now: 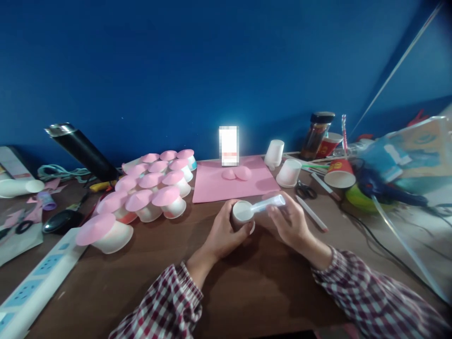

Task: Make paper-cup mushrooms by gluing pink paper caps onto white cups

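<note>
My left hand (pixel 226 233) is wrapped round a small white paper cup (pixel 243 211), tilted so its flat round end faces up. In my right hand (pixel 291 219) is a pale translucent tube (pixel 266 204), its near end touching or just over the cup's round face. Behind my hands lies a pink sheet (pixel 212 186) with two small rounded pink pieces (pixel 243 173) on it. To the left stand several white cups topped with pink cones (pixel 139 200).
Two white cups (pixel 288 173) stand right of the sheet, near black scissors (pixel 305 189) and a white pen (pixel 312 214). A blue glue gun (pixel 391 188) lies farther right, with cables. At left are a power strip (pixel 38 278), a mouse (pixel 63 221) and a black flask (pixel 83 150).
</note>
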{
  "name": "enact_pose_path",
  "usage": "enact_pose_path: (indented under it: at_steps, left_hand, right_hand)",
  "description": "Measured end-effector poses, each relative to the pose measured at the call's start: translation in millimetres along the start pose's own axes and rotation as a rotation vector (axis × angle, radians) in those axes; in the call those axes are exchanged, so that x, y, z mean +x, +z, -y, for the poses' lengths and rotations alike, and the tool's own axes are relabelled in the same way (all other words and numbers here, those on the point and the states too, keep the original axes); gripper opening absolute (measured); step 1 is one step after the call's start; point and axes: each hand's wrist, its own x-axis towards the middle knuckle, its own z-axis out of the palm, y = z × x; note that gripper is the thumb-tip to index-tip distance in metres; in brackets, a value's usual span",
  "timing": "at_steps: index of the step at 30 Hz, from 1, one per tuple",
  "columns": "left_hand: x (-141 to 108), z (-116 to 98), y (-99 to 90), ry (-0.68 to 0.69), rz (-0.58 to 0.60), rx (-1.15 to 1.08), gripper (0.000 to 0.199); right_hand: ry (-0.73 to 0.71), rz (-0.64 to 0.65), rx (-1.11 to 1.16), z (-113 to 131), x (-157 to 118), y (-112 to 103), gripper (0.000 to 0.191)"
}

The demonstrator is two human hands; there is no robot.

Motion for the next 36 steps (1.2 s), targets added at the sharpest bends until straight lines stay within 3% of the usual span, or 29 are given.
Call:
enact_pose_path:
  at_steps: [18,36]
  left_hand:
    - [-0.3,1.8,0.7,-0.007,-0.025,0.076,0.042]
    - [-0.1,1.1,0.8,-0.007,-0.039,0.083,0.043]
  right_hand:
    - [-0.103,0.019,-0.090,8.3,5.3,-2.5,0.010]
    - [-0.092,0.049,-0.112,6.5,5.9,-4.0,0.010]
